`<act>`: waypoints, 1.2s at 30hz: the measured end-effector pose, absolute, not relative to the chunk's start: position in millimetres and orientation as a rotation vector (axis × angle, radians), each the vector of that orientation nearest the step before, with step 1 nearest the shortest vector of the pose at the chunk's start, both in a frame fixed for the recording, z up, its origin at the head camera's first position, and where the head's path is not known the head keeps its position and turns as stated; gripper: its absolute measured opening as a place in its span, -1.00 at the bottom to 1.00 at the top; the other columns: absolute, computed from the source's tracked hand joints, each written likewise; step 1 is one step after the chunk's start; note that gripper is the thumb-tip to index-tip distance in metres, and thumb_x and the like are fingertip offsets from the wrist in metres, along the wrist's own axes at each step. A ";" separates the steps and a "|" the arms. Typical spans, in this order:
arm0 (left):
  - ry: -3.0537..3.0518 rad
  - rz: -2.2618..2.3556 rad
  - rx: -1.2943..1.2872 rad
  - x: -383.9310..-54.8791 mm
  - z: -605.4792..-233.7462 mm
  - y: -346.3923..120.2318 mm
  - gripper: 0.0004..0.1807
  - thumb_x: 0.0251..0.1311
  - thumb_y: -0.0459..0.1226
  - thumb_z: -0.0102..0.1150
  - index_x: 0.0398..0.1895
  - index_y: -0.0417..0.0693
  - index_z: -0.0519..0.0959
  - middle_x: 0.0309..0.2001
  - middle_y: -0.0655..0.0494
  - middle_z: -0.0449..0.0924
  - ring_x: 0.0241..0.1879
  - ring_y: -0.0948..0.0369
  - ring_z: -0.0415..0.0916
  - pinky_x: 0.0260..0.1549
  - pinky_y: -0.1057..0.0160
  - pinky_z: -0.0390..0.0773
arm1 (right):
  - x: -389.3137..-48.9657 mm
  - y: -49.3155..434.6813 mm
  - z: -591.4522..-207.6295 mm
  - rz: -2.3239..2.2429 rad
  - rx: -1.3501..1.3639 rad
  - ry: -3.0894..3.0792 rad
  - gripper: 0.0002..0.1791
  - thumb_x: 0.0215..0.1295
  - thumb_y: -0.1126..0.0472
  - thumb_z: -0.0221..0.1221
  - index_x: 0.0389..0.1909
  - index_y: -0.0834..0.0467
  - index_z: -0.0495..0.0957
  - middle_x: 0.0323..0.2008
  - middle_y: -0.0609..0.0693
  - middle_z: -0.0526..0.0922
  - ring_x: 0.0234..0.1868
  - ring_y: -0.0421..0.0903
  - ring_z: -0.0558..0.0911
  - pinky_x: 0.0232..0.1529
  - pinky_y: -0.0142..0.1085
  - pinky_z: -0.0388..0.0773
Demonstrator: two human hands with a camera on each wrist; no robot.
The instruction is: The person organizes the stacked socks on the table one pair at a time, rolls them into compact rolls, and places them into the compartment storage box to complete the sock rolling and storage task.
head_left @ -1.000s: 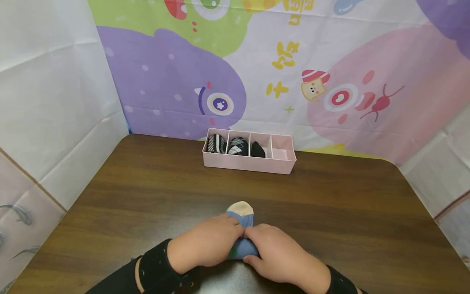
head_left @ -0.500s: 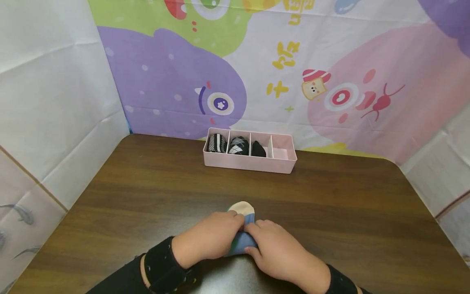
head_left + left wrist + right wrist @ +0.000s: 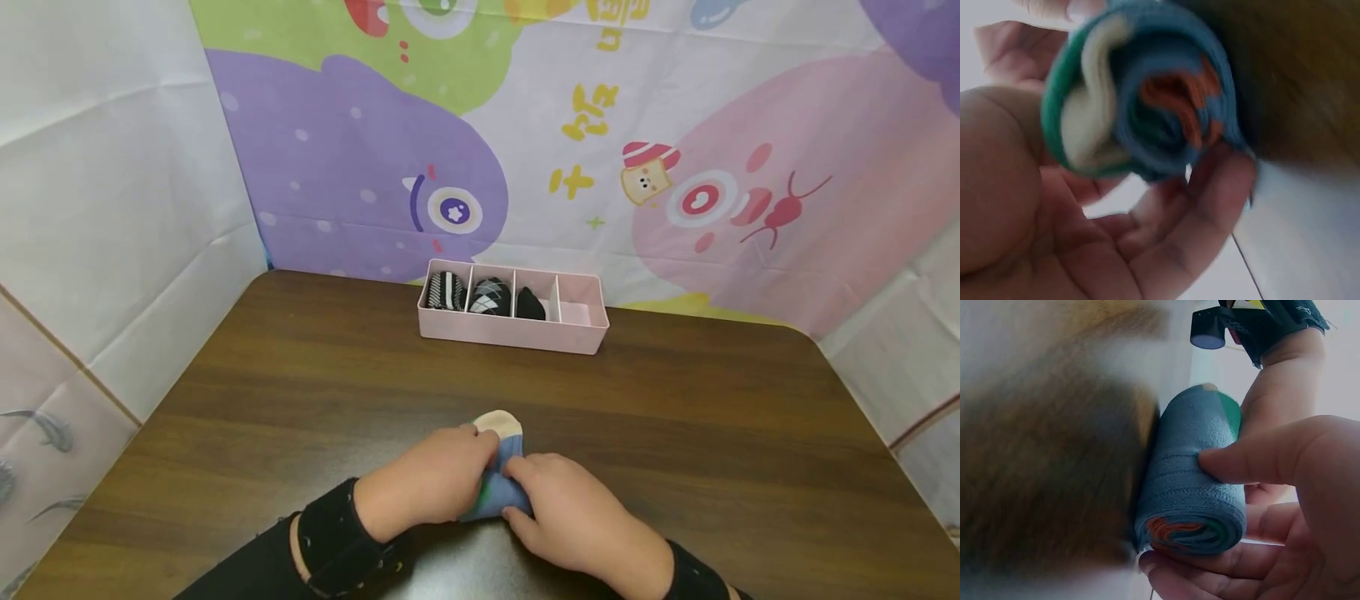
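Observation:
A blue sock [image 3: 501, 493] with green, cream and orange parts lies partly rolled up on the table. Its cream end [image 3: 501, 423] stretches flat toward the far side, ahead of the roll. My left hand [image 3: 438, 475] holds the roll from the left, its fingers curled about it. From the right, my right hand [image 3: 573, 512] grips the other end, with the thumb on the near side in the head view. The spiral end of the sock roll [image 3: 1147, 106] shows in the left wrist view. In the right wrist view, the thumb presses the rolled sock [image 3: 1188, 469].
A pink divided box [image 3: 517, 332] stands at the table's back edge. Its compartments hold a striped black-and-white sock [image 3: 446, 292], an argyle-patterned one [image 3: 491, 297] and a black one [image 3: 530, 305], left to right. Brown wooden table [image 3: 712, 433] surrounds my hands; a cartoon cloth [image 3: 555, 225] hangs behind.
Both hands have moved slightly away from me with the roll, toward the sock's cream end. The box and its contents have stayed put.

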State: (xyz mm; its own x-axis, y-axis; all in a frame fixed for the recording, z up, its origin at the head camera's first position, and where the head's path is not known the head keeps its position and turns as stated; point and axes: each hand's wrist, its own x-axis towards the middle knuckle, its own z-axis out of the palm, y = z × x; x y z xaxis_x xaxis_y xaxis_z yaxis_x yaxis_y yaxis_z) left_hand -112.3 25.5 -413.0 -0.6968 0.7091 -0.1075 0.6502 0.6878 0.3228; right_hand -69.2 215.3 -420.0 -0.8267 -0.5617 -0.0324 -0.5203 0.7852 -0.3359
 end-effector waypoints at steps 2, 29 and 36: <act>2.698 0.381 1.081 -111.3 -413.4 26.6 -0.95 0.32 -0.28 0.10 -0.26 -0.04 0.45 -0.41 0.10 0.39 -0.51 0.27 0.33 -0.51 0.29 0.44 | -68.9 215.7 -420.0 -0.481 -0.862 2.849 -0.70 0.25 0.02 0.26 -0.11 0.10 0.53 -0.28 -0.17 0.61 -0.29 -0.28 0.53 -0.23 -0.24 0.55; 2.648 0.323 1.138 -101.3 -404.6 24.5 -0.63 0.18 -0.11 0.31 -0.07 -0.05 0.43 -0.25 0.14 0.43 -0.40 0.30 0.40 -0.35 0.26 0.53 | -74.8 221.7 -421.3 -0.577 -0.705 2.755 -0.60 0.43 -0.07 0.07 0.10 0.11 0.43 -0.08 -0.08 0.60 -0.15 -0.22 0.57 -0.13 -0.21 0.55; 2.711 0.299 1.180 -105.1 -409.9 25.9 -0.83 0.33 -0.14 0.13 -0.15 0.00 0.47 -0.37 0.17 0.41 -0.45 0.28 0.37 -0.43 0.24 0.49 | -68.3 218.1 -420.7 -0.352 -0.891 2.973 -0.62 0.27 -0.04 0.25 -0.02 0.09 0.49 -0.14 -0.11 0.48 -0.20 -0.21 0.43 -0.20 -0.25 0.53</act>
State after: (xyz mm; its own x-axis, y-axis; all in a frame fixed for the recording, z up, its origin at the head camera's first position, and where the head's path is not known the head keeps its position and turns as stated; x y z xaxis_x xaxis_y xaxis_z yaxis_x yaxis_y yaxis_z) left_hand -105.1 25.9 -409.9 -0.6724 0.7364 -0.0750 0.7024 0.6667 0.2493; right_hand -68.3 218.1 -420.7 -0.8371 -0.5450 0.0471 -0.5409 0.8119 -0.2195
